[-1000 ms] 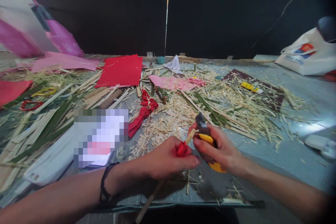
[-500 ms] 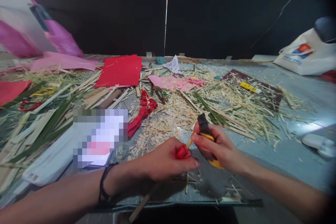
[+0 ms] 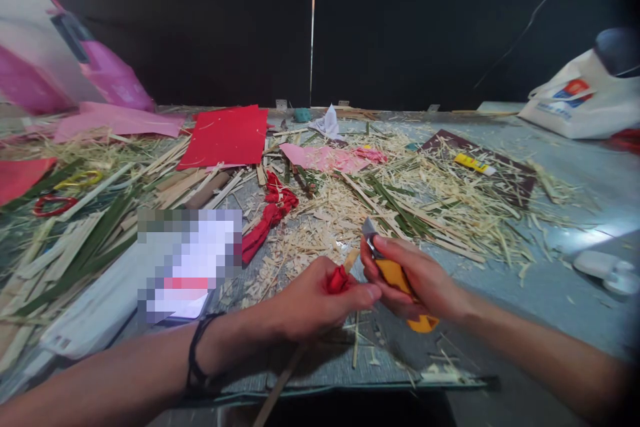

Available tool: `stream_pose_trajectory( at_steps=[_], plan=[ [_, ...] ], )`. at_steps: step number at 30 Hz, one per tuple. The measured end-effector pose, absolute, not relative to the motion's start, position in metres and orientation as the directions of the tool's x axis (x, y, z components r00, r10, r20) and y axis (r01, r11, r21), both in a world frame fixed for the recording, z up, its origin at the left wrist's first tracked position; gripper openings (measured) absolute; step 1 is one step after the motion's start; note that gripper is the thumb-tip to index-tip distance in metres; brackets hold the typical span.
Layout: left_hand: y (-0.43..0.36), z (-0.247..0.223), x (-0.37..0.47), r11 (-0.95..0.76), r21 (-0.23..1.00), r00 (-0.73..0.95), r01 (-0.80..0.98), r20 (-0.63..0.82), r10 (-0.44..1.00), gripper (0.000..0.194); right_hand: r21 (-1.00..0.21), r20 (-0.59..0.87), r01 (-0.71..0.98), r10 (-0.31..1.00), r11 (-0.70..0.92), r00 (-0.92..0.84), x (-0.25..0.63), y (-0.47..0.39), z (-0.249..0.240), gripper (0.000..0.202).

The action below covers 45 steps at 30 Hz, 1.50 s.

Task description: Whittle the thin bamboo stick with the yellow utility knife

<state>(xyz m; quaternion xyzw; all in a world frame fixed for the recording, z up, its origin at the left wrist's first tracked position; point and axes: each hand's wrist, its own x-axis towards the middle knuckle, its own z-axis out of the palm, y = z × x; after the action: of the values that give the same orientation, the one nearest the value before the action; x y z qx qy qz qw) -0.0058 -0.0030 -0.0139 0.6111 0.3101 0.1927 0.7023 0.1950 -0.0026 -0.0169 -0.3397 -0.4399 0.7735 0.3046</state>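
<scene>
Many wood bits [image 3: 320,223] cut; can't tell what's left.
Left hand [image 3: 307,300] holds red cloth [image 3: 339,279] and wood strip [image 3: 352,258]; right hand [image 3: 431,280] holds yellow knife [image 3: 394,273].

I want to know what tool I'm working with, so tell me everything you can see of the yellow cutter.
The yellow cutter looks like hard plastic, with a dark section below a grey, metallic-looking blade. It is held in the right hand, above the work surface, blade tilted up and left. The thumb presses near the blade end; fingers hide part of the body, and its yellow butt shows below them. Whether the blade touches anything is unclear.
</scene>
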Motion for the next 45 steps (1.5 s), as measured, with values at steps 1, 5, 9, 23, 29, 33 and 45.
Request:
stream_pose_trajectory(
  at_steps=[1,5,9,23,29,33,45],
  plan=[
    [-0.003,-0.014,-0.006,0.184,0.978,0.74,0.103,-0.199,0.642,0.057,-0.875,-0.26,-0.176,0.744,-0.451,-0.615,0.196,-0.002,-0.017,0.042],
    [-0.003,-0.013,-0.007,0.247,0.968,0.78,0.039,-0.184,0.598,0.047,-0.881,-0.264,-0.11,0.671,-0.461,-0.693,0.2,0.0,-0.018,0.042],
    [-0.004,-0.011,-0.006,0.274,0.962,0.786,0.007,-0.175,0.593,0.042,-0.864,-0.362,0.064,0.528,-0.499,-0.768,0.204,0.002,-0.016,0.051],
    [-0.003,-0.015,-0.006,0.173,0.975,0.73,0.143,-0.221,0.646,0.054,-0.763,-0.457,0.139,0.374,-0.632,-0.807,0.21,0.007,-0.021,0.058],
    [-0.004,-0.016,-0.005,0.154,0.981,0.722,0.12,-0.193,0.664,0.049,-0.672,-0.443,0.124,0.263,-0.73,-0.857,0.214,0.009,-0.026,0.057],
    [-0.004,-0.015,-0.005,0.148,0.982,0.727,0.121,-0.189,0.66,0.046,-0.651,-0.417,0.11,0.232,-0.751,-0.879,0.212,0.01,-0.027,0.056],
    [-0.005,-0.022,0.0,0.105,0.986,0.625,0.13,-0.164,0.763,0.057,-0.653,-0.483,0.039,0.377,-0.756,-0.79,0.201,0.001,-0.015,0.058]
  ],
)
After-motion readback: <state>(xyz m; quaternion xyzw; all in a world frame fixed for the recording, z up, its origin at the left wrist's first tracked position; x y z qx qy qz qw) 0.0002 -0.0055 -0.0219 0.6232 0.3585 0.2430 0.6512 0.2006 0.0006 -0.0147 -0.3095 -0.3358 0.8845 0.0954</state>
